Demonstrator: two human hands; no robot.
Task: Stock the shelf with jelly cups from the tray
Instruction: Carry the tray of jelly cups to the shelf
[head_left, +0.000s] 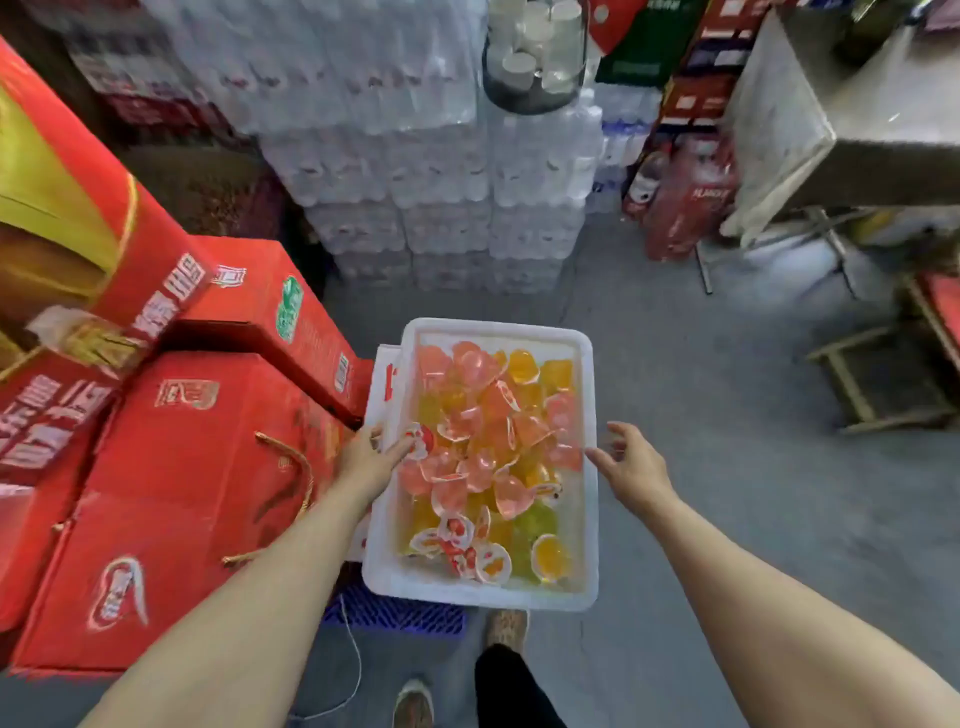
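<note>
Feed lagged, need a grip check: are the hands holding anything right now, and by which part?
The left hand grips the white tray by its left rim. The right hand is open beside the right rim, holding nothing.

A white tray (480, 592) heaped with pink, orange and yellow jelly cups (488, 457) sits above a blue crate (395, 616). The left hand (370, 460) grips the tray's left rim, thumb over the edge. The right hand (626, 462) hovers just beside its right rim, fingers loosely spread. Red cartons (182, 499) stack left of the tray; shrink-wrapped bottle packs (441, 182) rise beyond it.
</note>
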